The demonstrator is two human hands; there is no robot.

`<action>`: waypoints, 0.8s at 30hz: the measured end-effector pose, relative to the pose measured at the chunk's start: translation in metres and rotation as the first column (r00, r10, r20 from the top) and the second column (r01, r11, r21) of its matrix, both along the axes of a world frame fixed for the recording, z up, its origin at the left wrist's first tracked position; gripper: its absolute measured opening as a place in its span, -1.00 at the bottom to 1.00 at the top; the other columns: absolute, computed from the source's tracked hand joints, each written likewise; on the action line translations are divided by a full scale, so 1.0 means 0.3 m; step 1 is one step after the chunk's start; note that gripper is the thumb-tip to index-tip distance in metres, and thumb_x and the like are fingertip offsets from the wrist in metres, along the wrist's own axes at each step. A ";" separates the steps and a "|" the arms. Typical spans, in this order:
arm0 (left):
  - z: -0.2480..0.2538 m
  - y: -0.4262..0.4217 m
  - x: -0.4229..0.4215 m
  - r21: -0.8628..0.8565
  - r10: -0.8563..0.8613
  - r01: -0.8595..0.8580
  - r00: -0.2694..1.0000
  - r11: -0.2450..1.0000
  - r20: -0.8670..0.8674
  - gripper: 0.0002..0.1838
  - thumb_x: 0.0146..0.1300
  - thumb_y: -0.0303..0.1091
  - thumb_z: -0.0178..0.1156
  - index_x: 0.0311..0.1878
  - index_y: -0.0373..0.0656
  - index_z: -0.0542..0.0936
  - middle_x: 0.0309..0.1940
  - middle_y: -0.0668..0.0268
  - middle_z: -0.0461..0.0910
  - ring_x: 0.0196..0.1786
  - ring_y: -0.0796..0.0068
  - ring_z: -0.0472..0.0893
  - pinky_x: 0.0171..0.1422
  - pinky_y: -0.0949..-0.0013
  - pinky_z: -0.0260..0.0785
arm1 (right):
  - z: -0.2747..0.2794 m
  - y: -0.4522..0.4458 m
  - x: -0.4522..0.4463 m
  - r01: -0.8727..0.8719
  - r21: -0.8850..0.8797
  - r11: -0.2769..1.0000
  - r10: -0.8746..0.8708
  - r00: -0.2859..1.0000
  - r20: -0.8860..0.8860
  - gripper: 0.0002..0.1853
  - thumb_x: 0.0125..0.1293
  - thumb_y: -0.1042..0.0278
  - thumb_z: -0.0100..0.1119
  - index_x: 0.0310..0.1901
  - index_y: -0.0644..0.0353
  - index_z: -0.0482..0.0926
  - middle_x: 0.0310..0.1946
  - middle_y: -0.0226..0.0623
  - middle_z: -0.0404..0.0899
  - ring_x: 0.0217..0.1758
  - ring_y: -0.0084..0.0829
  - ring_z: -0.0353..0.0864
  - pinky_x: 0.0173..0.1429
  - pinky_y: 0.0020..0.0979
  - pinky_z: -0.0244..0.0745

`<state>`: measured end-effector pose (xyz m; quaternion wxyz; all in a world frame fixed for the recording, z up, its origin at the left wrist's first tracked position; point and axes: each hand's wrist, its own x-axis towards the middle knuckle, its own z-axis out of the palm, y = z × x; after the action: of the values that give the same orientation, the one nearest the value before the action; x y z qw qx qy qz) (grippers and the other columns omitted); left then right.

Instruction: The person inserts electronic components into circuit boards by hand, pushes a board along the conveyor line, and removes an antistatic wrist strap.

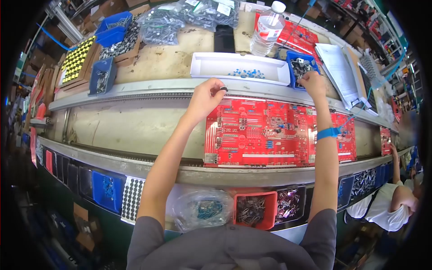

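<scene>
Above the upper left corner of a red circuit board [256,157], my left hand [209,96] is closed, with a small dark part [223,88] pinched at its fingertips. My right hand [313,84] reaches to the front right edge of a blue bin [290,67] of small metal parts. Its fingers are pressed together; what they hold, if anything, is too small to name. A blue band with a cord circles the right wrist. Between the hands, a white box [195,67] with small blue components lies behind the rail. The red boards lie between the two rails of the line.
A water bottle [268,31] stands behind the white box. Papers [342,74] lie at the right. Blue bins [100,85] and bagged parts [157,22] sit at the back left. A red bin [273,211] is near my body. A co-worker [396,202] is at far right.
</scene>
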<state>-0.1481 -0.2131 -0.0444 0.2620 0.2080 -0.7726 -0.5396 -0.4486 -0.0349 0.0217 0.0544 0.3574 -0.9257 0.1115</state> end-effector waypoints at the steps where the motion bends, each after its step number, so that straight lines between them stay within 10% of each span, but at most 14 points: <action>1: -0.020 -0.008 -0.005 -0.057 0.033 -0.031 0.999 0.998 0.026 -0.91 0.19 -0.53 0.14 -0.24 -0.30 0.51 -0.41 0.34 0.59 -0.39 0.66 0.50 -0.27 0.54 0.37 | 0.005 -0.002 0.000 0.010 -0.005 1.000 -0.010 1.000 0.020 -0.75 -0.09 0.18 0.40 -0.43 0.14 0.65 -0.46 -0.13 0.63 -0.30 -0.17 0.64 -0.16 -0.21 0.51; 24: -0.005 0.020 -0.019 -0.349 0.081 -0.075 0.997 0.934 0.002 -0.90 0.13 -0.53 0.17 -0.27 -0.31 0.55 -0.45 0.14 0.60 -0.45 0.36 0.56 -0.29 0.39 0.40 | 0.012 0.042 -0.015 -0.146 -0.492 0.858 0.168 0.986 0.001 -0.79 0.21 0.45 0.03 -0.13 0.23 0.55 -0.66 -0.36 0.40 -0.59 -0.54 0.37 -0.42 -0.44 0.31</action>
<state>-0.1539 -0.2071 -0.0458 0.3095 0.1931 -0.8492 -0.3818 -0.4531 -0.0223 0.0253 0.1133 0.4037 -0.8359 0.3542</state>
